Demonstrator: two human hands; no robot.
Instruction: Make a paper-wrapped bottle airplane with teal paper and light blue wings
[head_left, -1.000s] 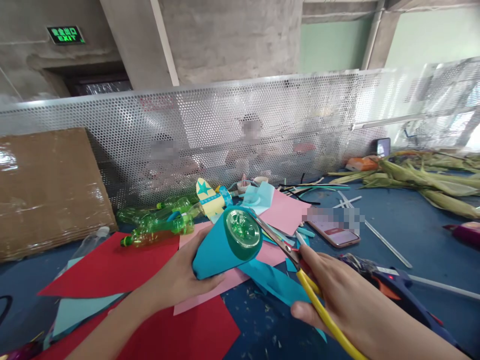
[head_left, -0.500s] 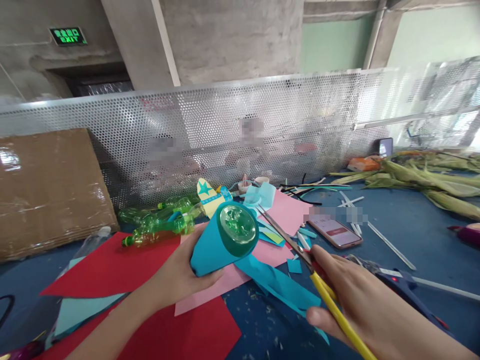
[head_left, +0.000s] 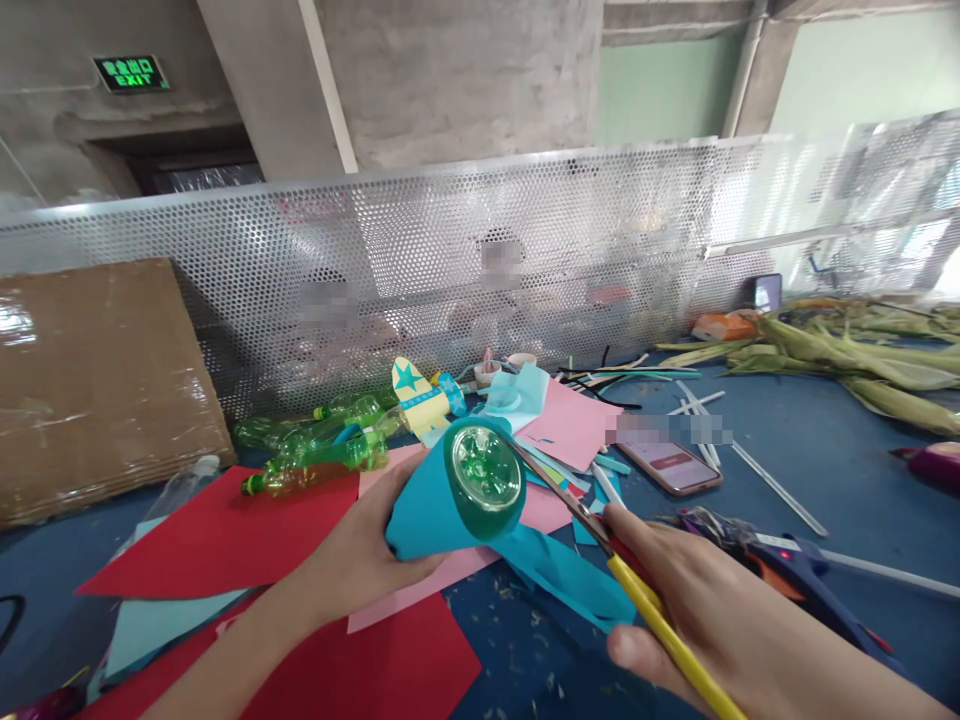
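My left hand is wrapped round a green plastic bottle, whose round base faces me. Blue paper covers the bottle's side. In my right hand is a pair of scissors with yellow handles. Its blades reach to the right edge of the bottle; I cannot tell whether the tips touch the paper. Below the bottle, a long blue paper strip slants down to the right. Red paper and a pink sheet lie around the hands.
Green bottles and a yellow star-decorated piece stand behind the left hand. A phone, a glue gun, white sticks and corn husks are on the right. Cardboard leans against a perforated metal screen.
The bottle has shifted slightly right and down. My right hand has moved a little left, bringing the scissor blades up beside the bottle; the blades look closer together.
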